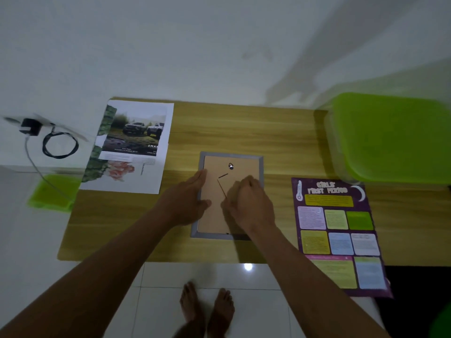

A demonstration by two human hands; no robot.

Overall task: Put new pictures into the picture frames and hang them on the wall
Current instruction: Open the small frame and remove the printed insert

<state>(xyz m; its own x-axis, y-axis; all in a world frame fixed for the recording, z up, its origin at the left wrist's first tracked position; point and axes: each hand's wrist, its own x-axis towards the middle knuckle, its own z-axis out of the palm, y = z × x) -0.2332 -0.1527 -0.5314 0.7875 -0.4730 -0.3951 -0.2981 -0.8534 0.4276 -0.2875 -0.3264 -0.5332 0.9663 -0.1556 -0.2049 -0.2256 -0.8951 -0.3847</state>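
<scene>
Wooden table (219, 128) against a white wall: the right hand (249, 203) sits knuckles-up, fingers curled on the backing board (212, 220) of the face-down picture frame (231, 154) at the table's centre. Whether it pinches anything cannot be told. The left hand (188, 203) lies flat, fingers straight, along the frame's left edge.

Purple poster (339, 230) reads "GIRLS' FIRST PERIOD"; car print (136, 132) shows "SMA"
</scene>
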